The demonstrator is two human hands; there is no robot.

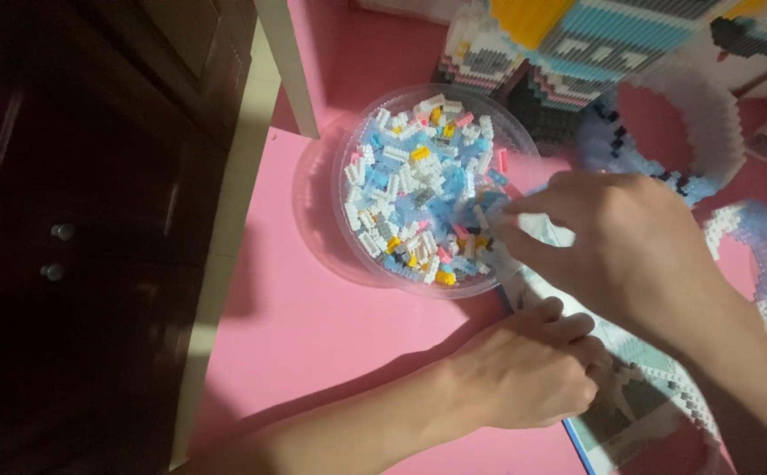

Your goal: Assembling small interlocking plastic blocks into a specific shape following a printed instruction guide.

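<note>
Nearest to me, the left hand (528, 369) rests on the pink table (313, 334) with its fingers curled in on themselves, pressing down at the edge of a sheet with a blue border (616, 422) and a partly built strip of small white bricks (678, 387) that lies on it. Whether those curled fingers pinch anything I cannot tell; the knuckles hide the tips.

Just beyond it, the right hand (612, 237) reaches across from the right side, its forearm running off the lower right corner. Its fingertips are drawn together into a pinch right at the near right rim of a round clear plastic bowl (348, 158), down among the bricks there. The tips seem to close on one small piece, but it is too tiny and blurred to say for sure.

The bowl stands on the table and holds a loose heap of tiny building bricks (418, 193): mostly white and light blue, with some yellow, pink and grey ones.

Farther back stands a tall built brick model (568, 44) in blue, white, grey and yellow, and to its right a curved white and blue brick ring (709, 132). Along the left runs a dark wooden cabinet (75, 237) with small round knobs.
</note>
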